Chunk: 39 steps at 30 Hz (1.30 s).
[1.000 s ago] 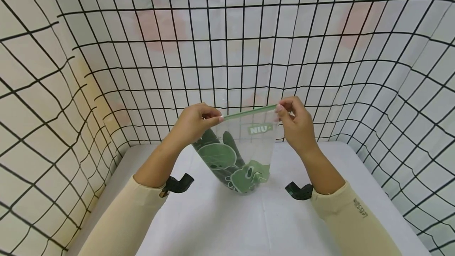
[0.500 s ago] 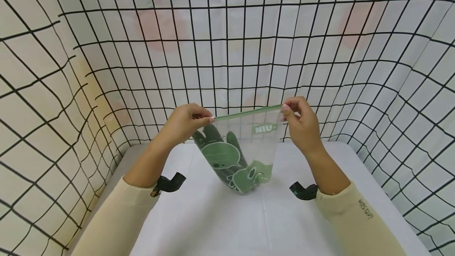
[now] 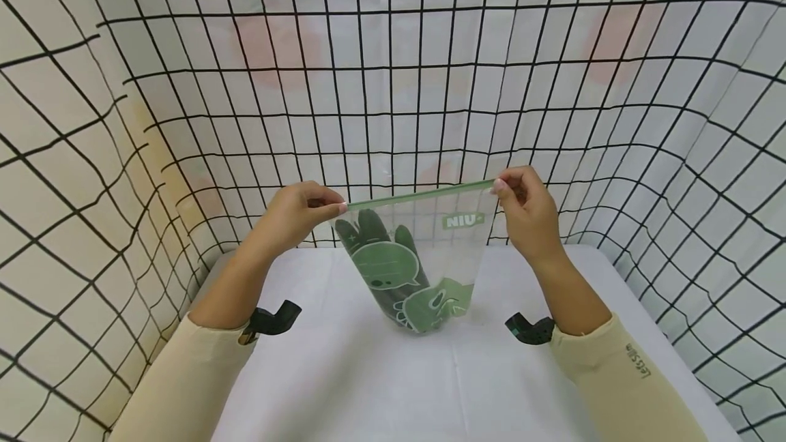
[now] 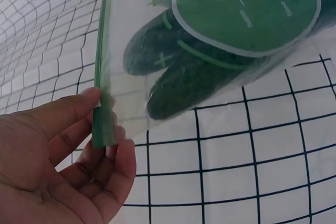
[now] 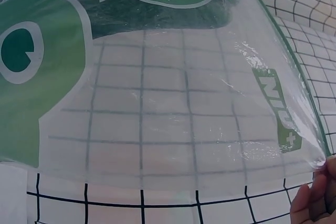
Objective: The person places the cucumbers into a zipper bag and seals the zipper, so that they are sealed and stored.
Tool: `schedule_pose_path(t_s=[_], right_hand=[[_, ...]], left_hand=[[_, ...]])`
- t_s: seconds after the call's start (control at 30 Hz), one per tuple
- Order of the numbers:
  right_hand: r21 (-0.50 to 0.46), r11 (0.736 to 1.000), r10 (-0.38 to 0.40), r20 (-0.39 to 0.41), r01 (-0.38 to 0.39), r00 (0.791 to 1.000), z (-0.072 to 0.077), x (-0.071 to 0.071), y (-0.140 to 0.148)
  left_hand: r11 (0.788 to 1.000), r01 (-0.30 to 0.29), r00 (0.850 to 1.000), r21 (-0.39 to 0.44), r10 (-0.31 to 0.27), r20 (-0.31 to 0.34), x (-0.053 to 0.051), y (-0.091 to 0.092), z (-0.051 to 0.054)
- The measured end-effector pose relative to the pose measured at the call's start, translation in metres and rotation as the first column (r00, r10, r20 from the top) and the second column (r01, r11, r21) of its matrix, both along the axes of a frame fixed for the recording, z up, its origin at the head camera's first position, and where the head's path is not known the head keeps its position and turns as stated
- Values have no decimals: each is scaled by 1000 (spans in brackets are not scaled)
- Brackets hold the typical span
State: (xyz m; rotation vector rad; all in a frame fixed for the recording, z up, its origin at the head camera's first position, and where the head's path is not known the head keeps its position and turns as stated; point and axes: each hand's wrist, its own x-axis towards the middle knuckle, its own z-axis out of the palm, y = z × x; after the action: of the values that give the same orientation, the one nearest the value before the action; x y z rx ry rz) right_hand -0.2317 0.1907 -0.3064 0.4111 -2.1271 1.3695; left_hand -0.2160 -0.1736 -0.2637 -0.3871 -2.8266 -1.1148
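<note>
A clear zip bag (image 3: 457, 251) with green cartoon print and "NIU" lettering hangs upright between my hands, its top edge stretched nearly straight. Inside, several dark green cucumbers (image 4: 184, 87) lean toward the bag's left side. My left hand (image 3: 301, 215) pinches the left end of the green zip strip (image 3: 424, 194) between thumb and fingers. At the strip's other end, slightly higher, the right hand (image 3: 533, 218) pinches the corner. Only fingertips of that hand (image 5: 315, 195) appear in the right wrist view. Whether the bag's bottom touches the table, I cannot tell.
A white-covered table (image 3: 393, 394) lies below the bag. Black wire grid panels (image 3: 393, 87) rise at the back and both sides, with pale cloth behind them. A dark wrist mount (image 3: 276, 318) sticks out from each sleeve.
My left hand has moved left along the zip strip to its end, uncovering more of the strip. The right hand has shifted a little to the right with its corner.
</note>
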Motion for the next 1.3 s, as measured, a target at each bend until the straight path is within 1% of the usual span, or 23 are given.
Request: schedule_pose_path(t_s=[0.13, 0.27, 0.33, 0.37, 0.43, 0.47, 0.53, 0.57, 0.63, 0.77, 0.9, 1.0, 1.17, 1.23, 1.3], right_hand=[[-21, 1000, 18, 10, -18, 1000, -1, 0, 2], [-43, 998, 36, 13, -35, 999, -1, 0, 3], [-52, 997, 50, 15, -49, 999, -1, 0, 3], [-61, 996, 64, 19, -63, 998, -1, 1, 3], [-83, 992, 100, 31, -97, 995, -1, 2, 3], [-96, 989, 117, 37, -113, 992, -1, 3, 3], [-119, 983, 144, 48, -138, 988, -1, 5, 3], [-126, 981, 152, 55, -145, 987, -1, 5, 4], [-133, 980, 154, 66, -145, 986, -1, 7, 4], [-129, 982, 147, 89, -135, 985, -1, 10, 4], [-140, 977, 175, 88, -161, 981, 0, 12, 3], [-165, 966, 212, 66, -199, 975, -1, 12, 4], [-229, 943, 251, 9, -242, 968, 0, 7, 4], [-249, 937, 250, -6, -244, 968, 1, 2, 3], [-258, 937, 245, -4, -238, 970, 1, -2, 2]], left_hand=[[999, -6, 1000, -32, 6, -5, 2, -9, 0], [999, -19, 1000, -49, 19, 17, 3, -16, 1], [999, -18, 999, -29, 19, 39, 4, -18, 0], [1000, -9, 998, -3, 9, 58, 3, -18, 0], [997, 32, 996, 66, -37, 85, 3, -17, -3], [992, 55, 993, 111, -66, 100, 2, -16, -5], [975, 96, 985, 202, -123, 124, 1, -14, -10], [966, 109, 982, 233, -142, 128, 0, -12, -12], [953, 120, 980, 277, -158, 121, -2, -10, -17], [952, 96, 987, 292, -129, 94, -6, -6, -24], [944, 80, 990, 320, -113, 86, -6, -5, -26], [922, 82, 987, 377, -128, 100, -6, -4, -27], [869, 95, 976, 485, -178, 128, -6, 1, -27], [864, 89, 977, 495, -172, 125, -6, 3, -25], [870, 60, 983, 490, -137, 125, -6, 6, -23]])
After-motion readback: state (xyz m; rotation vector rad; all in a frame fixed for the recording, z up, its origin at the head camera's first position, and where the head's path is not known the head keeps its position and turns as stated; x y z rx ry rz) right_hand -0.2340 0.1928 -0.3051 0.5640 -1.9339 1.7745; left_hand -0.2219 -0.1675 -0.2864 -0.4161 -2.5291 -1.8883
